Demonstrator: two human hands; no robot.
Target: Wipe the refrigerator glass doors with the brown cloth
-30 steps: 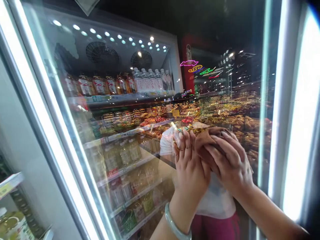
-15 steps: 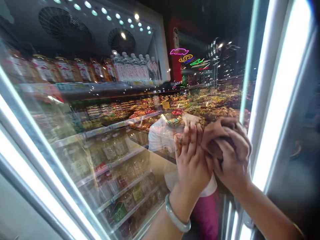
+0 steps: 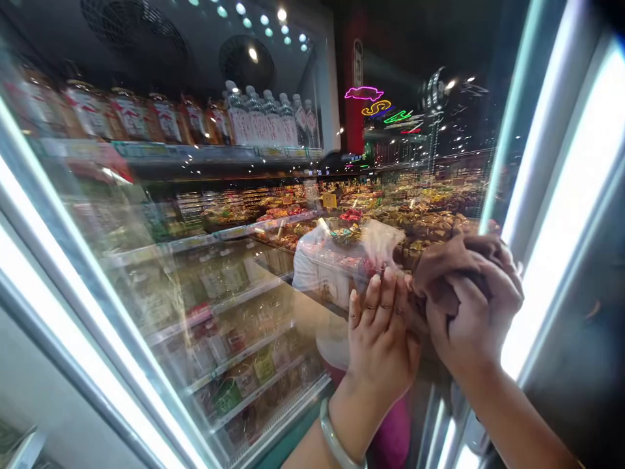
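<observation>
My left hand [image 3: 383, 342], with a pale bangle [image 3: 336, 438] on its wrist, rests flat against the glass door [image 3: 273, 260], its fingers stretched upward. To its right, my right hand [image 3: 471, 319] grips a bunched brown cloth [image 3: 452, 267] near the lit right edge of the door. The cloth covers part of the fingers. Both hands are reflected faintly in the glass, and a person in a white top shows there as a reflection.
Behind the glass, a top shelf holds amber bottles [image 3: 129, 114] and clear bottles [image 3: 268, 120]; lower shelves [image 3: 244, 296] carry packaged goods. Bright light strips [image 3: 561, 195] run along both sides. Market displays and neon signs [image 3: 364, 93] are reflected.
My left hand has moved down the glass. My right hand and the brown cloth have shifted to the right and slightly down. The view has also shifted a little.
</observation>
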